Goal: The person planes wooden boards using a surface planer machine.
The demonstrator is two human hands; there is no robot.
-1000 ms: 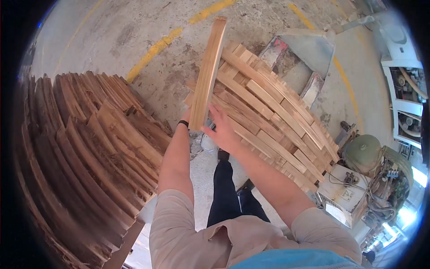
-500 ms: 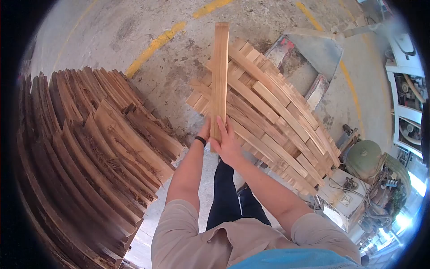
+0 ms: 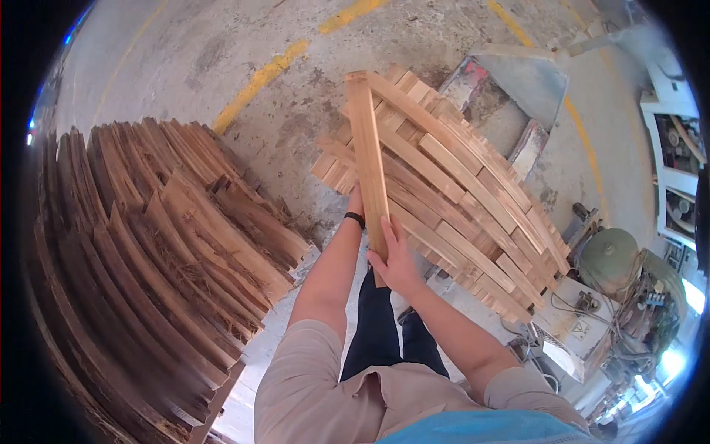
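I see my right hand (image 3: 399, 260) wrapped around the pale wooden slat (image 3: 367, 159) at frame centre, left hand (image 3: 356, 201) gripping behind it, slat held upright over the slat stack (image 3: 458, 192), seemingly for inspection.

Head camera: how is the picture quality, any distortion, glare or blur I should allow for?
Head view: strong fisheye bends the dark curved wood stack and blackens the corners; glare blows out the lower right by the green machine; the pale wooden slat in both hands is sharp.
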